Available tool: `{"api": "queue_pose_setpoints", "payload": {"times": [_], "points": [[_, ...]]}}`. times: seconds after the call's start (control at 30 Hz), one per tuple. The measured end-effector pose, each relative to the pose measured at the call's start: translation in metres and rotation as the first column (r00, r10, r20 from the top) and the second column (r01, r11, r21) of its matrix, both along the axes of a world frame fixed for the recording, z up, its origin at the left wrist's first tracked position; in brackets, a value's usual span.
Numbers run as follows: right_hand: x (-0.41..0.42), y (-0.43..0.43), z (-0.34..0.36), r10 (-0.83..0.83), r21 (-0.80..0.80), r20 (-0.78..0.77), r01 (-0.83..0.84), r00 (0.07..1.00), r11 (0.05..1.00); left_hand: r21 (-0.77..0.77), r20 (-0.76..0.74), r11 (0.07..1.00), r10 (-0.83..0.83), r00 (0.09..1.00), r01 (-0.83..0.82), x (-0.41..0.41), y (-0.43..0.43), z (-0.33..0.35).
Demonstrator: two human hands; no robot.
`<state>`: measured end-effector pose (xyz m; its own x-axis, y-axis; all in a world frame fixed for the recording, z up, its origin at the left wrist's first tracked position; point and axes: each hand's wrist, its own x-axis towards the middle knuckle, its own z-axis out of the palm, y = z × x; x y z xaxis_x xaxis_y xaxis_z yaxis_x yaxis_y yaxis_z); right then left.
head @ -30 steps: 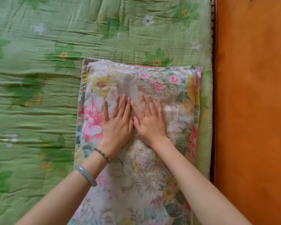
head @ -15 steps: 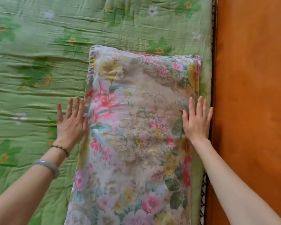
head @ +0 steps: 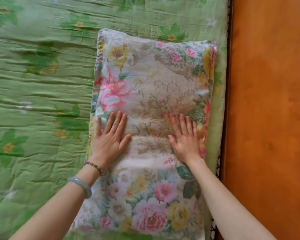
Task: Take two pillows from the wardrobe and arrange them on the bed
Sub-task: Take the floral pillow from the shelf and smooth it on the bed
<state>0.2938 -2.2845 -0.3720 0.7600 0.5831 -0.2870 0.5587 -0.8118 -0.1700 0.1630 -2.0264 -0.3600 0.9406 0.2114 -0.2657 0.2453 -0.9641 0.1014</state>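
Observation:
A floral pillow (head: 151,80) with pink and yellow flowers lies flat on the green flowered bed cover (head: 38,94), its right side close to the orange wooden headboard (head: 267,118). My left hand (head: 110,137) presses flat on the pillow's left part, fingers straight. My right hand (head: 185,137) lies flat on the pillow's right part, fingers spread. The fabric between my hands is bunched into a small ridge. Only this one pillow is clearly in view; a thin pink edge shows beneath its far side.
The green quilted cover spreads wide to the left and beyond the pillow. The orange headboard runs down the whole right side, with a dark gap (head: 229,32) between it and the mattress edge.
My hands moved from the pillow's outer left and right edges inward onto its top surface, and a ridge of fabric formed between them. Before that they were together at the middle.

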Motion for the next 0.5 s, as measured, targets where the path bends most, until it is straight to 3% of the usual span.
{"api": "queue_pose_setpoints", "payload": {"times": [0.17, 0.27, 0.37, 0.5], "points": [[0.007, -0.050, -0.001, -0.234, 0.026, -0.196, 0.244, 0.952, 0.969, 0.074, -0.087, 0.984, 0.166, 0.982, -0.160, -0.042, 0.034, -0.007], [-0.004, -0.051, 0.020, -0.393, 0.162, -0.074, 0.400, 0.916, 0.902, 0.078, -0.010, 0.963, 0.258, 0.966, -0.257, -0.049, 0.034, 0.006], [-0.044, -0.003, 0.045, -0.254, 0.307, 0.069, 0.222, 0.965, 0.926, 0.010, 0.129, 0.985, 0.170, 0.977, -0.173, -0.041, -0.008, 0.026], [-0.116, 0.048, 0.040, 0.034, 0.197, 0.045, -0.043, 0.998, 0.980, -0.093, 0.137, 0.995, -0.016, 0.990, 0.029, -0.056, -0.078, 0.032]]}}
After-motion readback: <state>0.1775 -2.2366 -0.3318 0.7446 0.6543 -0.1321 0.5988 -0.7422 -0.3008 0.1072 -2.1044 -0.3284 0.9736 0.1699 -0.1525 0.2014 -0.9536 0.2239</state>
